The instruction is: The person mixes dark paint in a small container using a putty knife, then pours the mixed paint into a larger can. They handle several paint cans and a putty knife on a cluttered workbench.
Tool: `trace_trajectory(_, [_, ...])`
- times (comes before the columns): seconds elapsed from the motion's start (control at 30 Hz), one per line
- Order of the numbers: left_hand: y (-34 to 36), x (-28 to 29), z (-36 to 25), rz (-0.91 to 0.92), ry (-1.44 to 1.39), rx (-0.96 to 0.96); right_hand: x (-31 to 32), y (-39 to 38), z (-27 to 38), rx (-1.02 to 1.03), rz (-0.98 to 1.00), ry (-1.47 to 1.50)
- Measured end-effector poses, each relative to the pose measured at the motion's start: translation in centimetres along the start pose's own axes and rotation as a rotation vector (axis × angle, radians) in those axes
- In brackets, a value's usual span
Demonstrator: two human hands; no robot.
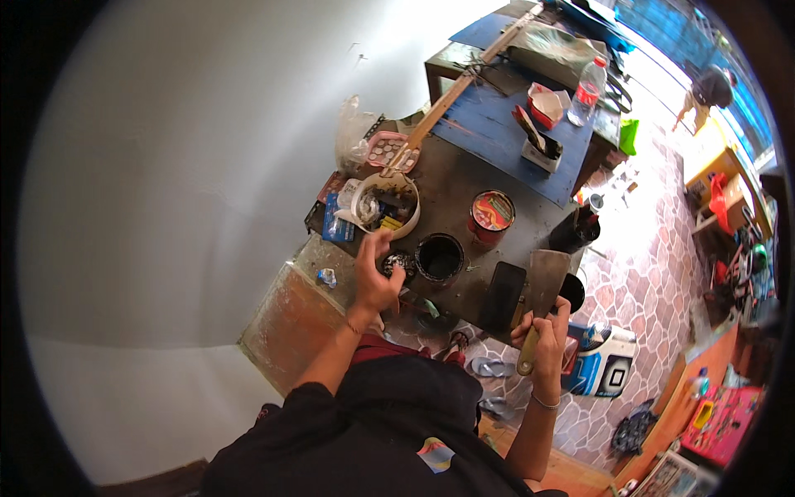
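On a grimy dark tabletop (441, 166), my left hand (377, 277) hovers with fingers curved and apart beside a small speckled container (400, 262). My right hand (542, 340) grips the wooden handle of a wide-bladed scraper (549, 273), held blade up at the table's right edge. Between my hands are a black-filled pot (439, 259) and a dark phone (505, 294). Behind them stand a red tin with a colourful lid (493, 211) and a cream tub of odds and ends (389, 203). A dark cup (571, 294) is partly hidden by the scraper.
A blue board (489, 141) carries a bottle (588, 91) and boxes, with a wooden strip (447, 108) across it. A dark cylinder (574, 232) holds tools. A wall (166, 166) borders the left. A person (708, 91) bends on the stone-patterned floor (638, 265). Cluttered furniture lines the right.
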State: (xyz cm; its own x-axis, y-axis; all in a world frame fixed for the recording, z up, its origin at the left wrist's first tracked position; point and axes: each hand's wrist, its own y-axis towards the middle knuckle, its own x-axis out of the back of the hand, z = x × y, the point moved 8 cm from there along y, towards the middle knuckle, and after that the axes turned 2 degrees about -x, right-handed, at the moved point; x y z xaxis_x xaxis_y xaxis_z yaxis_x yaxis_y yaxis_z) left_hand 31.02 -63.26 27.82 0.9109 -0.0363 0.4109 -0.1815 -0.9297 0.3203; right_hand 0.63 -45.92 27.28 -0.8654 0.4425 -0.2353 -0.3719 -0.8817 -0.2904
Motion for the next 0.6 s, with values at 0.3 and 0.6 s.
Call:
trace_trajectory(0.3, [14.6,-13.7,-2.0,0.800,0.444,-0.544,-5.0,2.3,0.6,-0.030,-0.330,-0.340])
trace_trajectory(0.6, [14.6,-22.1,2.0,0.996,0.346,-0.619,-8.4,10.0,2.2,-0.173,-0.394,-0.599])
